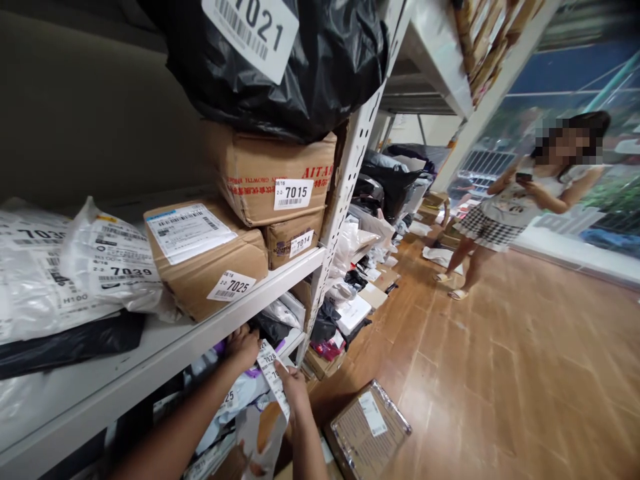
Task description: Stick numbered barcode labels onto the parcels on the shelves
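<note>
The strip of numbered barcode labels [273, 377] lies just below the shelf edge, between 6 and 7 o'clock in the view, printed side up, its long axis running 11 to 5 o'clock. The right hand [296, 392], at its 4 o'clock, pinches it, fingers nearly closed; the left hand [243, 347], at its 10 o'clock, is half curled, its grip unclear.
</note>
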Demonstrator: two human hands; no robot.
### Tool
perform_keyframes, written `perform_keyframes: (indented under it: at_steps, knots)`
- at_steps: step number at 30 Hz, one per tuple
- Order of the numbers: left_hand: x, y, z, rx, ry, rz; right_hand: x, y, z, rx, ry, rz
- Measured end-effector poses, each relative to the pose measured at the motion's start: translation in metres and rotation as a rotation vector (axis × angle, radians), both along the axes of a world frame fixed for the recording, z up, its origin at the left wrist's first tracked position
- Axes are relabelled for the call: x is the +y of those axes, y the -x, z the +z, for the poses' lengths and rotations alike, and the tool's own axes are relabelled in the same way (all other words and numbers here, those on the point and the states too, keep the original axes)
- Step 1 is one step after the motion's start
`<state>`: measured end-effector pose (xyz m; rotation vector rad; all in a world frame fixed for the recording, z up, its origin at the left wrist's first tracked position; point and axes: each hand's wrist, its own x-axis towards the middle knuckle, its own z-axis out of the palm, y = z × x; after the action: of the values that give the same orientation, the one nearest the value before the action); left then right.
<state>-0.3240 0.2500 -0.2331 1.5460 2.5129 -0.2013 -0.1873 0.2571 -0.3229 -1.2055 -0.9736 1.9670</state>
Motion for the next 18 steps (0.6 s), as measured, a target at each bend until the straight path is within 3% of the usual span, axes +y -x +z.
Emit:
perform_keyframes:
  at_steps: [4,9,13,18]
  knots:
    - [-0.002,0.001,-0.005,-0.008,-0.017,-0.005,0.002,-0.011,0.011,0.049,0.069,0.080]
    - [-0.002,0.002,-0.003,-0.028,-0.012,-0.010,0.009,-0.017,0.017,0.141,0.047,0.182]
    - [-0.001,0.002,0.000,-0.031,-0.020,-0.017,0.009,-0.022,0.011,0.120,0.050,0.094]
    - [0.000,0.000,0.001,-0.023,-0.088,0.015,0.000,-0.048,0.009,0.127,0.087,-0.025]
